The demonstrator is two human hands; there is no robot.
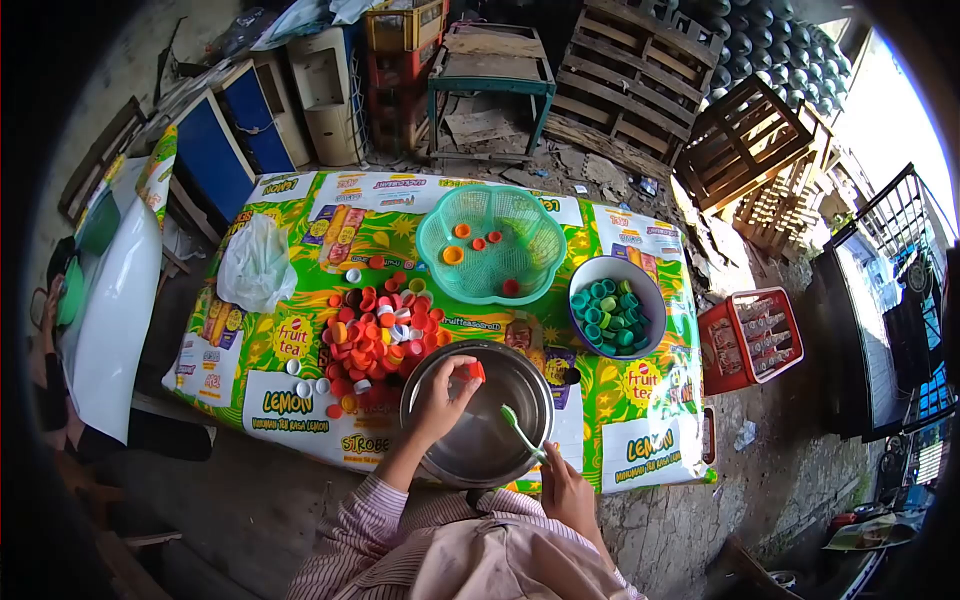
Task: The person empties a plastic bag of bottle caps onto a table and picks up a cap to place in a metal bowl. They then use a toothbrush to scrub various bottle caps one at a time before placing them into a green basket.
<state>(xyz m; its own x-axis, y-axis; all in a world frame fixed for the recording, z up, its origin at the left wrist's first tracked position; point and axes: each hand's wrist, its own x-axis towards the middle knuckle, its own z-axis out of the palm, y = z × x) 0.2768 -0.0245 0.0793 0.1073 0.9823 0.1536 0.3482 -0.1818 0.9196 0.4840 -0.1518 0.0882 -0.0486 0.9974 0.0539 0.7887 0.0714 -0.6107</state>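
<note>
My left hand pinches a red bottle cap above the steel bowl. In my right hand is a toothbrush with a pale handle; its green bristled head points up and left over the bowl's inside. The brush and the cap are apart. Just beyond my left hand lies a loose pile of bottle caps, mostly red and orange with some white ones. Farther off, a turquoise plastic basket holds several red and orange caps. A rimmed basin at the right is filled with green caps.
A printed plastic cloth covers the table. A crumpled white plastic bag lies at its left. Beyond stand a small table and wooden pallets. A red crate of bottles is on the floor at right.
</note>
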